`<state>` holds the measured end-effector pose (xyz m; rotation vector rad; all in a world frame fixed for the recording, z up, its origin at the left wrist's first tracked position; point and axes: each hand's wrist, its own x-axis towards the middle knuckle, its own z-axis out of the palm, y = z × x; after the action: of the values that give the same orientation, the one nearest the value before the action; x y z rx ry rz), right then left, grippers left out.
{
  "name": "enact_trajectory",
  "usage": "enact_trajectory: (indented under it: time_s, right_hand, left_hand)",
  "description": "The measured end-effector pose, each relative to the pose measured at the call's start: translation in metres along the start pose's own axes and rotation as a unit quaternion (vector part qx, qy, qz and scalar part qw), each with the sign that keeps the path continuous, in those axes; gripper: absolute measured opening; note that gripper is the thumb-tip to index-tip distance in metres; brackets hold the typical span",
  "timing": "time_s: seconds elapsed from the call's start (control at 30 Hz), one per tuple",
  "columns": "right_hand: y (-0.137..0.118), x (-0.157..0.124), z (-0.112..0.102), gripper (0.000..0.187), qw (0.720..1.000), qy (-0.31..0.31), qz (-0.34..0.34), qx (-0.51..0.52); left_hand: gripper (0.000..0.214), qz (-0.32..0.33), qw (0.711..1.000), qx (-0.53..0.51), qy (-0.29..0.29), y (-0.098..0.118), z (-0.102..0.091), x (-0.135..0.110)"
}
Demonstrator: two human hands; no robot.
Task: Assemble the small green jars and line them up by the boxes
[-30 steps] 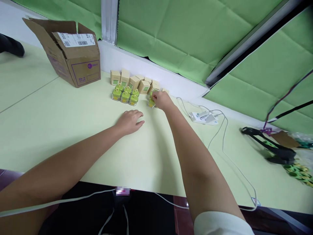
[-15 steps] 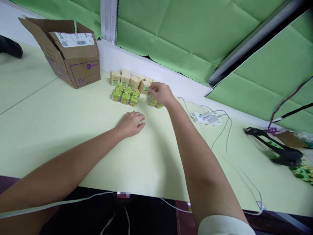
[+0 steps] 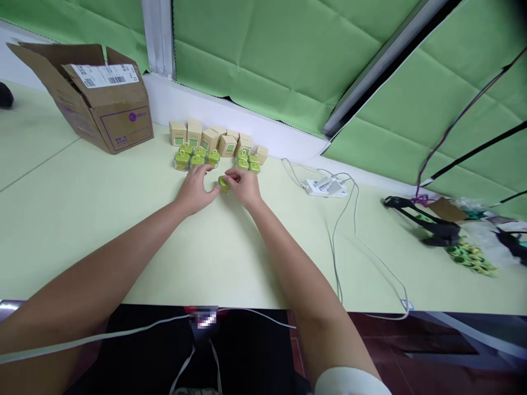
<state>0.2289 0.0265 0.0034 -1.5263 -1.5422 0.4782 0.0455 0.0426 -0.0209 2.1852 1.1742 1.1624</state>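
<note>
My right hand [image 3: 246,188] pinches a small clear jar with a green lid [image 3: 223,185], just above or on the table. On the jar's other side is my left hand [image 3: 194,191], its thumb and fingers apart. The left thumb tip comes close to the jar; whether it touches, I cannot tell. Beyond the left fingers stands a cluster of similar green-lidded jars [image 3: 182,159] with looped tops, partly hidden by that hand. A second group of these jars [image 3: 242,163] stands behind my right hand.
Small tan cartons [image 3: 227,146] line the wall behind the jars. An open cardboard box [image 3: 123,129] stands at the left. A white power strip [image 3: 326,187] with cables lies to the right, and a black stand-like object [image 3: 428,222] is farther right.
My right hand has come from the right-hand jar group toward the middle, now with one jar in its fingers. My left hand has moved forward beside that jar. The view has shifted right.
</note>
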Motion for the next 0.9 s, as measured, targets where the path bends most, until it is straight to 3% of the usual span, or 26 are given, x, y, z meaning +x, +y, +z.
enact_trajectory:
  time_s: [0.1,0.17,0.23,0.4,0.5,0.6,0.73,0.83,0.9]
  right_hand:
    - [0.001,-0.032,-0.003,0.017,0.993,-0.028,0.012,0.111]
    - [0.001,-0.048,-0.002,0.018,0.989,-0.032,0.011,0.142]
    - [0.002,-0.058,0.000,0.016,0.992,-0.008,0.013,0.125]
    - [0.001,-0.067,0.003,0.014,0.996,0.005,-0.042,0.080]
    - [-0.001,-0.068,0.004,0.015,0.995,0.006,-0.034,0.099]
    - [0.001,-0.065,0.002,0.019,0.982,0.054,0.013,0.179]
    - [0.009,-0.055,-0.007,0.018,0.932,0.121,0.130,0.316]
    - [0.016,-0.049,-0.014,0.012,0.891,0.128,0.224,0.374]
    - [0.018,-0.048,-0.016,0.009,0.872,0.122,0.252,0.401]
  left_hand:
    - [0.070,0.030,0.994,-0.024,-0.106,0.001,0.000,-0.003]
    - [0.058,0.047,0.985,-0.033,-0.161,0.005,0.000,-0.008]
    - [0.045,0.046,0.982,-0.036,-0.178,0.009,-0.002,-0.012]
    - [0.048,0.024,0.983,-0.040,-0.176,0.016,-0.010,-0.018]
    - [0.048,0.023,0.982,-0.043,-0.180,0.017,-0.012,-0.019]
    - [0.048,0.020,0.986,-0.021,-0.162,0.013,-0.011,-0.018]
    - [0.055,0.008,0.992,0.025,-0.122,0.000,-0.012,-0.009]
    - [0.057,-0.016,0.991,0.076,-0.113,-0.012,-0.017,0.000]
    - [0.059,-0.031,0.988,0.107,-0.111,-0.016,-0.022,0.004]
